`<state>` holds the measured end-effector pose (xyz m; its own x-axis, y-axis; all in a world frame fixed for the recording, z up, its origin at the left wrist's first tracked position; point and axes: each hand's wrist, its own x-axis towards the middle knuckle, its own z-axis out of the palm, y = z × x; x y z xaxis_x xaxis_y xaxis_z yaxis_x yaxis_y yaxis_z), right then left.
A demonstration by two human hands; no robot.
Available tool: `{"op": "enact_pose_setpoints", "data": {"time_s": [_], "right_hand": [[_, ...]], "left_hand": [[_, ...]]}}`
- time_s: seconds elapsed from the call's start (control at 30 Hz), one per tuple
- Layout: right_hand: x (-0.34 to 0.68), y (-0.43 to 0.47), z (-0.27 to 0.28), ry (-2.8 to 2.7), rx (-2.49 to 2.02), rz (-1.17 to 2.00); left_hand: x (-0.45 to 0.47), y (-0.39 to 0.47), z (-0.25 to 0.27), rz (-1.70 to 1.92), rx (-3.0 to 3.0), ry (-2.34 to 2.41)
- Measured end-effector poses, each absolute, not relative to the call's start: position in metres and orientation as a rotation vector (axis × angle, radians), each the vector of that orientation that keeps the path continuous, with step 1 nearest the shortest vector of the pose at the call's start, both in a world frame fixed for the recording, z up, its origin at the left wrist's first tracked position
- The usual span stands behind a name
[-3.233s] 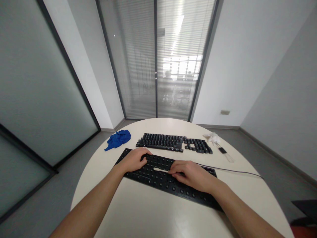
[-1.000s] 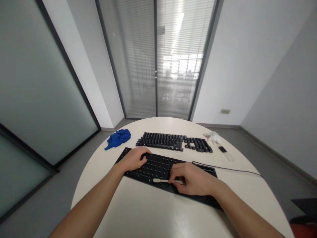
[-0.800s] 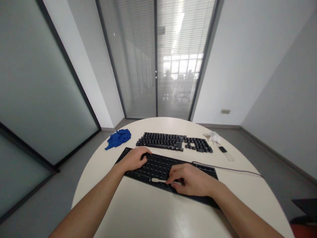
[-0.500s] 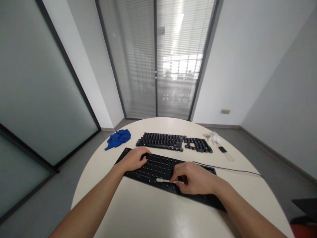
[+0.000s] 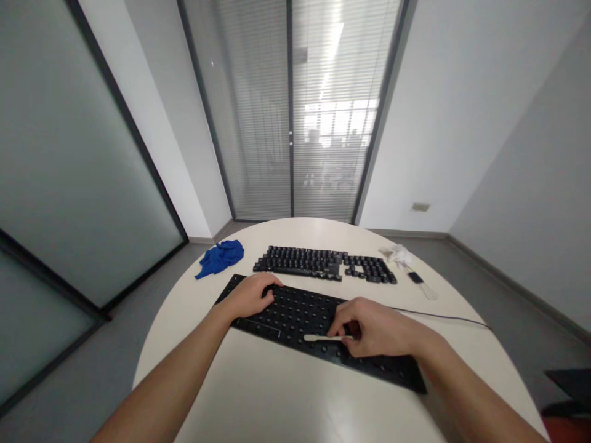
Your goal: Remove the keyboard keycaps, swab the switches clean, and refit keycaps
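A black keyboard base with its keycaps off lies at a slant on the table in front of me, rows of small round key posts showing. My left hand grips its left part, fingers over the far edge and thumb on the board. Pinched in my right hand is a slim cream toothbrush, held almost level. Its head points left and lies over the near rows of posts, right of the middle. The curled right fingers hide the other end.
Beyond the base, removed black keycaps lie in keyboard order. A blue cloth is at the far left. White crumpled tissue and a wire keycap puller lie at the right. The cable runs off the table's right edge.
My right hand has moved a little to the right along the keyboard base, taking the toothbrush with it. My left hand has stayed in place.
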<state>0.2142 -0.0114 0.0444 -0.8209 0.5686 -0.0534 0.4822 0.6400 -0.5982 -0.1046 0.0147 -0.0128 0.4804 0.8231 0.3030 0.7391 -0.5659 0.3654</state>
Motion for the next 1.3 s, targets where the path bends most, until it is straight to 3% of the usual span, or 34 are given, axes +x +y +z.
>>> {"op": "enact_pose_setpoints", "data": {"time_s": [0.77,1.3], "right_hand": [[0.235,-0.005,0.047,-2.601,-1.056,1.215],[0.237,-0.002,0.048,-2.564,-1.035,1.204]], "left_hand": [[-0.104,0.014,-0.013,0.678,2.542,1.359],[-0.104,0.015,-0.014,0.652,2.544,1.375]]}}
